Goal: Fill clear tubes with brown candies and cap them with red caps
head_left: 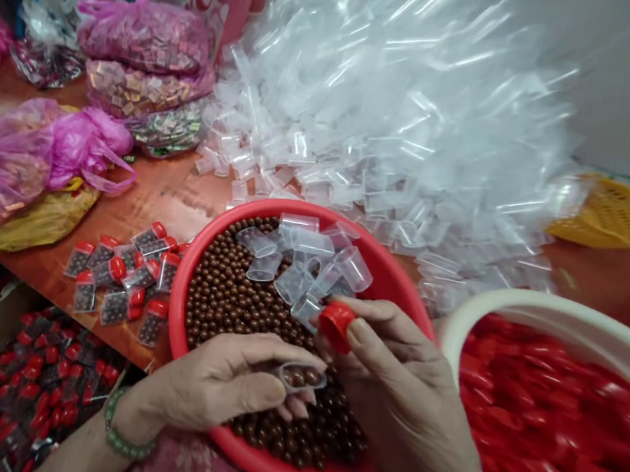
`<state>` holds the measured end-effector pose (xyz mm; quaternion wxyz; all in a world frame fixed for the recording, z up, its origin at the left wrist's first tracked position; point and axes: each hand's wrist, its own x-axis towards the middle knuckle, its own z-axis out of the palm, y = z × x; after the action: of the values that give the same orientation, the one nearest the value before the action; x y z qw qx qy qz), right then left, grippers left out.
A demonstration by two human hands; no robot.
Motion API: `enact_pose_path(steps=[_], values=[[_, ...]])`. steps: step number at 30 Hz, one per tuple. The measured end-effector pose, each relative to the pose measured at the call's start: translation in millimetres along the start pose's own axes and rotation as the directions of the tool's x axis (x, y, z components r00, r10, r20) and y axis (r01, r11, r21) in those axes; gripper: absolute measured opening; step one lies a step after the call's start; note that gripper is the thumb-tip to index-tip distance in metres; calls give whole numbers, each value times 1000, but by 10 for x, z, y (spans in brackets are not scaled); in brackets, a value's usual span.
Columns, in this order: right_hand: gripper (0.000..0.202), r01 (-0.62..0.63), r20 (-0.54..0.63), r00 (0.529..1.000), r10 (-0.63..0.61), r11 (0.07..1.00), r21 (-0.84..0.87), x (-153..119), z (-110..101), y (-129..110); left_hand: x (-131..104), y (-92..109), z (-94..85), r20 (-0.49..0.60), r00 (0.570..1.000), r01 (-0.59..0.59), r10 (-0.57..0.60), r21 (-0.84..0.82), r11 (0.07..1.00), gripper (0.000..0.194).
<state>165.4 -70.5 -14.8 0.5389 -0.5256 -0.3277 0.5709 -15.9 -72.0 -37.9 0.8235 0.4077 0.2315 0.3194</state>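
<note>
My left hand (231, 384) is closed around a small clear plastic container (303, 378) with brown balls showing at its uncovered mouth. Just to the right, my right hand (394, 378) pinches a red cap (336, 325) between thumb and fingers, its hollow side tilted toward the container but apart from it. Both hands are over a red basin (183, 304) that holds many round brown balls (227, 286). A cluster of clear containers (305, 246) rests on the balls at the basin's far side.
A large heap of clear containers (393, 122) covers the table's back. At right, a white tub (471, 307) holds red caps (551, 422). Capped containers (125, 269) lie left of the basin; more fill a box (41, 378) below. Pink bags (144, 35) stand back left, a yellow basket (613, 213) back right.
</note>
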Motion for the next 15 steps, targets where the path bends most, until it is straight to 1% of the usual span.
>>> enact_pose_path(steps=[3, 5, 8, 10, 12, 15], values=[[17, 94, -46, 994, -97, 993, -76, -100, -11, -10, -15, 106, -14, -16, 997, -64, 69, 225, 972, 46], [14, 148, -50, 987, -154, 983, -106, -146, -14, -1, 3, 137, -21, -7, 996, -88, 93, 285, 954, 45], [14, 250, 30, 968, -249, 962, -109, -161, -34, 9, 49, 122, -23, 5, 995, -98, 100, 217, 971, 44], [15, 343, 120, 936, -330, 932, -117, -151, -44, 6, 75, 95, -20, -10, 994, -105, 109, 184, 977, 45], [18, 430, 197, 895, -401, 893, -135, -144, -36, -4, 89, 74, -18, -32, 994, -98, 105, 169, 981, 48], [24, 493, 266, 857, -440, 851, -182, -149, 2, -26, 87, 65, -17, -48, 996, -63, 71, 156, 986, 51]])
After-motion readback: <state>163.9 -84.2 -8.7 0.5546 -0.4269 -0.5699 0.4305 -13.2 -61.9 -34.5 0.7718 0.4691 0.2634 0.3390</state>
